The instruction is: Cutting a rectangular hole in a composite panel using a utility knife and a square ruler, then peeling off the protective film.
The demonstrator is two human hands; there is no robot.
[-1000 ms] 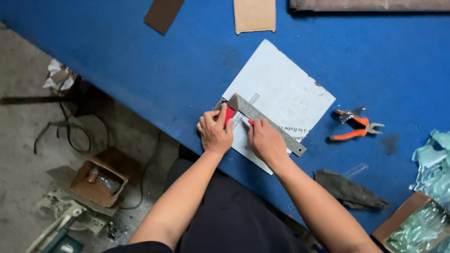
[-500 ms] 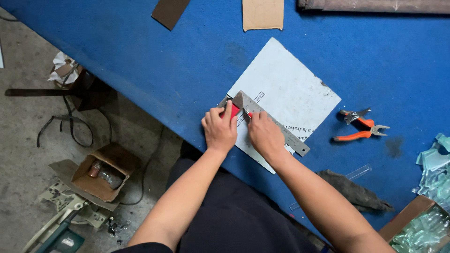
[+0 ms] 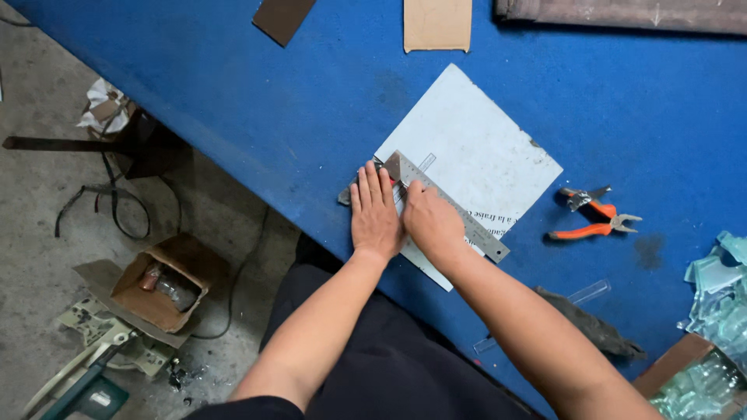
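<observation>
Pressing my flat left hand [image 3: 374,211] and curled right hand [image 3: 433,222] onto one metal square ruler [image 3: 459,218], I pin it across one grey sheet [image 3: 475,148] on the blue table [image 3: 257,101]. One pair of orange pliers [image 3: 595,214] lies well apart, and two cardboard pieces [image 3: 437,25] sit farther up.

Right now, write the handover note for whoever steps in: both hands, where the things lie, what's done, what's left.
Left hand lies flat, pressing the metal square near its corner. Right hand presses the square's long blade onto the white sheet on the blue table. Orange pliers lie to the right, untouched; glass scraps sit at the far right. Done: square laid on the sheet. Left: no mark or cut shows yet.
</observation>
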